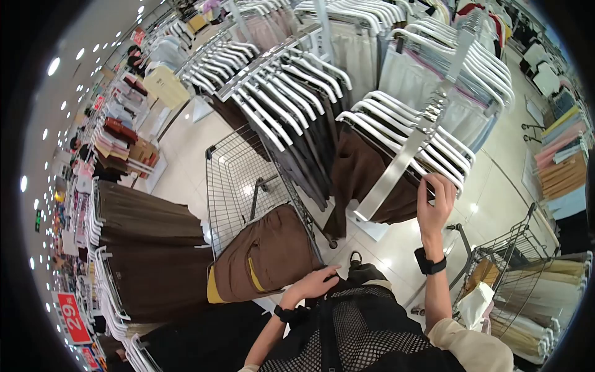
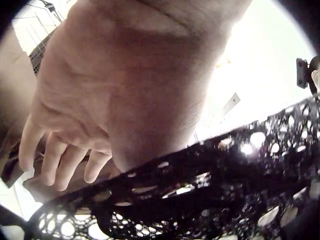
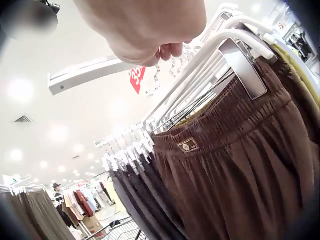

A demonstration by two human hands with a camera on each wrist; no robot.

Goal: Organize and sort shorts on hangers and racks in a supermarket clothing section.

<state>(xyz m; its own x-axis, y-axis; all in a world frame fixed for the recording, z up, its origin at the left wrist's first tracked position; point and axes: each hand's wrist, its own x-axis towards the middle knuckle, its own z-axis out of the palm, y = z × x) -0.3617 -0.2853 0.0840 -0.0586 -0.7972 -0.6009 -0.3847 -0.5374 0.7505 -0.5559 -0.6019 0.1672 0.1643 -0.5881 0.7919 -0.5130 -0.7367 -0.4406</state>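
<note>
In the head view my right hand [image 1: 436, 208] grips the near end of a white hanger [image 1: 406, 155] on the rack, its fingers curled over it. The right wrist view shows the fingers [image 3: 172, 50] bent beside the hanger hooks. Brown trousers [image 3: 235, 155] with a gathered waistband and a small label hang below by metal clips. My left hand [image 1: 313, 284], fingers loosely bent and holding nothing, lies by my black mesh top [image 1: 365, 322]. Just beyond it sits a brown padded bundle with yellow trim [image 1: 273, 251] at the near end of a wire shopping cart [image 1: 235, 180].
The rack's metal bar [image 1: 393, 177] points toward me. Dark trousers [image 1: 297, 149] hang to its left, and brown garments [image 1: 149, 223] line the left side. A second cart [image 1: 514, 242] holding a white bag [image 1: 476, 304] stands at right. Tiled floor [image 1: 180, 158] shows between racks.
</note>
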